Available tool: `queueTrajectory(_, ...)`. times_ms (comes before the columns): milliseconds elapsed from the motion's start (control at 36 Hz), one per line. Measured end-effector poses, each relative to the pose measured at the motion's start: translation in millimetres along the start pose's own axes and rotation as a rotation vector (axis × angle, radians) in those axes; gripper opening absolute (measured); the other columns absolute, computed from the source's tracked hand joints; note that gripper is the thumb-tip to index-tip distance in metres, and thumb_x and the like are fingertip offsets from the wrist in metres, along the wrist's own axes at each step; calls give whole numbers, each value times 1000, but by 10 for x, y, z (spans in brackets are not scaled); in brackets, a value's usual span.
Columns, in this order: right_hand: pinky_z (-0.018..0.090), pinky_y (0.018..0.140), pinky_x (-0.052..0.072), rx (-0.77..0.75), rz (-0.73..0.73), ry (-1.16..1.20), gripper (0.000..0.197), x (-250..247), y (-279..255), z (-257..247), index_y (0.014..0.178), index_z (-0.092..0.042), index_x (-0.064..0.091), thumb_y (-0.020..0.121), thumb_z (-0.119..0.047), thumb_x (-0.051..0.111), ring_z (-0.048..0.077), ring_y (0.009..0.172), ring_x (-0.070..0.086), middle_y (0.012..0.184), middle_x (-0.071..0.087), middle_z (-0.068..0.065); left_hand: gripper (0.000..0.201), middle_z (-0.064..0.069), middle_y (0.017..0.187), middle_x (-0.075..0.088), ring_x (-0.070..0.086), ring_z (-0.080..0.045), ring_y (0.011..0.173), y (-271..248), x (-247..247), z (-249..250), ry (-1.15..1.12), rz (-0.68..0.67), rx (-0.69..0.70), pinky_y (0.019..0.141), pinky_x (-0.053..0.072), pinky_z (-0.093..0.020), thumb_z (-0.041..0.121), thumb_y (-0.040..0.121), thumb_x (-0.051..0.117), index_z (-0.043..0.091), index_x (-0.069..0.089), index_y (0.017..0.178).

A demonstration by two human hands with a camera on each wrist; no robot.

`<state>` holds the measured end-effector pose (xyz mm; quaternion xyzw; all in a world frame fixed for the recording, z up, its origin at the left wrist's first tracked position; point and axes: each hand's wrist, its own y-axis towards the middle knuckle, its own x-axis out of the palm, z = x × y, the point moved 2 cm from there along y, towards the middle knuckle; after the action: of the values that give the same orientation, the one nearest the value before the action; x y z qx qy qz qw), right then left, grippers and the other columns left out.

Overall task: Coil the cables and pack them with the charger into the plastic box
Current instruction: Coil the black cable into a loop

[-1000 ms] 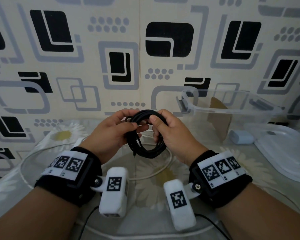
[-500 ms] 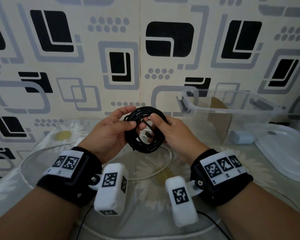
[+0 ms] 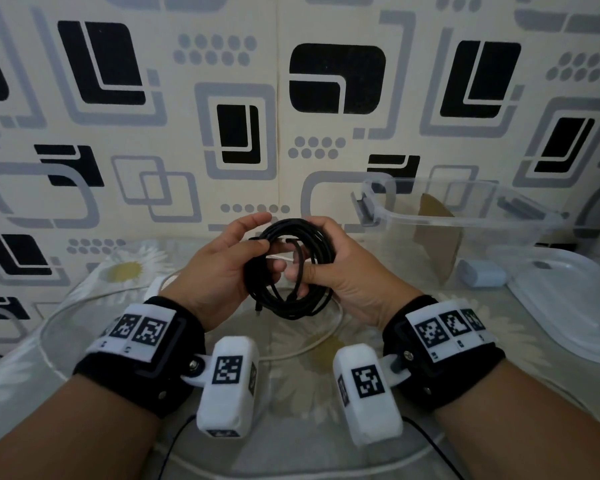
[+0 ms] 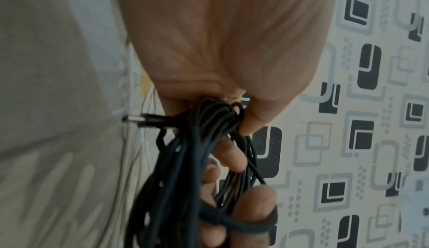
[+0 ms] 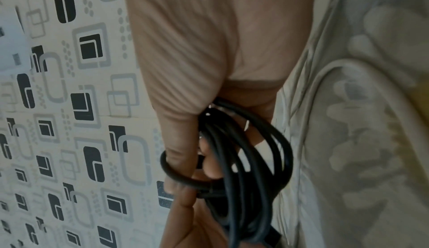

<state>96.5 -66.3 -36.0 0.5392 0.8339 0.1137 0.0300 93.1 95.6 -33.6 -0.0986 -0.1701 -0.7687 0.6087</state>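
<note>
We had the black cable (image 3: 293, 271) coiled into a loop and held up btwn both hands, above the bench (image 3: 291, 445) near its middle. Our left hand (image 3: 222, 268) pinched the coil's left side, thumb over the strands and fingers curled behind; in the left wrist view two metal plug ends (image 4: 137, 120) stuck out sideways just beside that hand's fingers. Our right hand (image 3: 343, 271) gripped the coil's right side, fingers wrapped over the top of the loop, thumb pressed across the front; in the right wrist view one strand looped round the thumb (image 5: 178, 164). A white cable (image 3: 312, 344) lay loose on the bench under the hands, uncoiled. The clear plastic box (image 3: 465, 220) stood open toward the bench's back right, w/ its lid (image 3: 568, 306) lying flat near the right edge. The pale blue charger (image 3: 480, 273) sat on the bench btwn box and lid, touching neither hand.
</note>
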Motion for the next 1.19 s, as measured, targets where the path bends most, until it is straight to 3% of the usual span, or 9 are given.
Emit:
queueTrajectory(56, 29, 64, 56, -10, 26, -14, 64, -7, 8, -1, 121, -22, 52, 65, -16, 82, 20, 87, 62, 107, 60, 18, 36, -13, 91, 73, 58, -23, 76, -2, 6, -10, 14, 6, -6, 70, 55, -31, 2, 98, 40, 14, 51, 130)
queueTrajectory(111, 37, 83, 57, -29, 77, -90, 65, -28, 19, 11, 121, -31, 52, 66, -26, 86, 21, 97, 64, 115, 61, 20, 37, -15, 93, 72, 56, -19, 66, -5, 4, -6, 22, 12, 0, 62, 55, -27, 1, 98, 40, 15, 50, 131)
queueTrajectory(194, 38, 96, 49, -117, 165, -275, 52, -42, 14, -13, 115, -40, 54, 72, -34, 82, 18, 109, 59, 114, 59, 10, 40, -14, 93, 71, 52, -13, 55, 4, -14, 12, 35, 44, 39, 63, 50, -28, 0, 98, 40, 16, 49, 133)
queueTrajectory(306, 13, 80, 39, -264, 285, -476, 24, -55, 19, -65, 92, -32, 61, 78, -22, 78, 6, 93, 50, 108, 49, 0, 41, -21, 99, 63, 52, -11, 55, 8, -48, 23, 85, 90, 94, 68, 49, -31, -1, 98, 42, 19, 48, 134)
queueTrajectory(444, 5, 73, 36, -259, 278, -592, 10, -39, 43, -79, 86, -24, 70, 90, -16, 65, -6, 74, 48, 91, 47, -2, 40, -23, 92, 54, 54, -13, 59, 3, -71, 9, 214, 89, 138, 78, 41, -42, 2, 98, 46, 27, 51, 128)
queueTrajectory(528, 15, 73, 42, -268, 307, -625, 21, -48, 27, -118, 82, -17, 71, 94, -18, 55, 3, 75, 53, 88, 52, 1, 42, -19, 89, 55, 53, -15, 65, 3, -77, -2, 300, 77, 155, 73, 40, -40, 4, 97, 49, 30, 51, 130)
queueTrajectory(667, 25, 52, 33, -265, 258, -670, 26, -42, 17, -112, 75, -14, 63, 84, -37, 71, 6, 48, 35, 52, 41, -8, 51, 2, 69, 57, 53, -12, 67, -16, -34, 5, 323, 44, 157, 71, 48, -25, 0, 93, 53, 27, 47, 135)
queueTrajectory(1083, 29, 50, 41, -256, 368, -500, 26, -59, 62, -110, 72, -14, 48, 95, -21, 59, 14, 43, 43, 53, 47, 2, 41, 7, 71, 59, 51, -11, 66, -20, -7, 93, 204, 70, 206, 65, 46, -24, 2, 95, 51, 26, 52, 128)
queueTrajectory(1194, 26, 45, 45, -267, 362, -481, 22, -52, 37, -146, 76, -10, 50, 95, -19, 59, 11, 38, 48, 55, 51, 7, 41, -1, 88, 58, 52, -10, 64, -17, -36, 111, 127, 75, 215, 66, 49, -23, 0, 94, 50, 22, 53, 129)
